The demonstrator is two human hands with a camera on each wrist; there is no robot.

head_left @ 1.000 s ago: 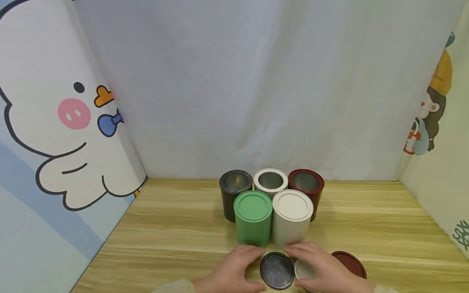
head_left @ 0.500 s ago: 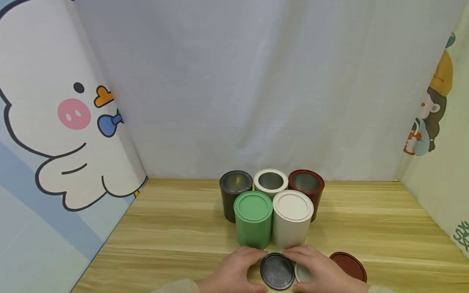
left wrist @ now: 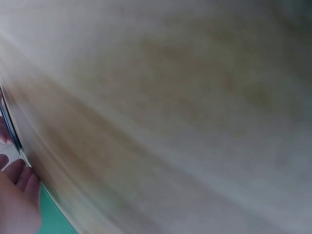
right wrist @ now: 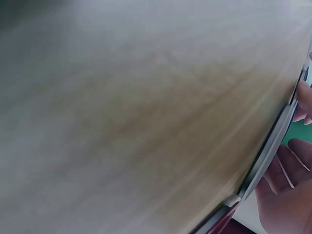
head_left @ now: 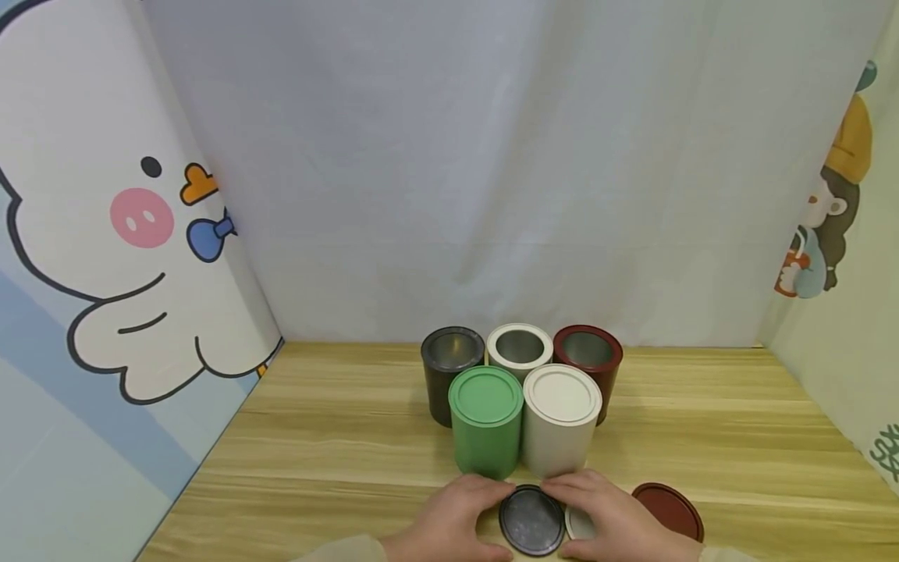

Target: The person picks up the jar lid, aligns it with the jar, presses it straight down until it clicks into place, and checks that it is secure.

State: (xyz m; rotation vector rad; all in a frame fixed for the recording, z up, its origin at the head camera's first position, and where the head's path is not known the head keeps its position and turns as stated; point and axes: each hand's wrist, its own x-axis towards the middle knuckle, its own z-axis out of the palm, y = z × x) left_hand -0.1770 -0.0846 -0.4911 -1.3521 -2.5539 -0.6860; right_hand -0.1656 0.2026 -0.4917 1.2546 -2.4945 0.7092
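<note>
Curtain of pale grey cloth (head_left: 449, 172), hanging well beyond the left hand (head_left: 453, 519) and the right hand (head_left: 614, 515). Off to the left hand's outer side, a pale blue panel with a white cartoon bird (head_left: 133, 273); off to the right hand's, a cream panel with a printed figure (head_left: 829, 367). Beneath both hands, a yellowish wood-grain tabletop (head_left: 316, 437). Just ahead of the fingertips, an upright lidded green tin (head_left: 486, 429) and lidded off-white tin (head_left: 559, 433), side by side, partly hiding an open dark grey tin (head_left: 438, 386), open white tin (head_left: 518, 364) and open dark red tin (head_left: 608, 382) farther from the hands. Both hands spread, thumbs apart from gently bent fingers, facing each other. Beside the right hand, a round dark red lid (head_left: 670, 511); partly covered by it, a round white lid (head_left: 579, 524). Between the hands, a round dark grey lid (head_left: 531, 521), face mottled, rim darker; contact with the fingers impossible to tell. Flat on the tabletop, face upward, equally broad every way.
</note>
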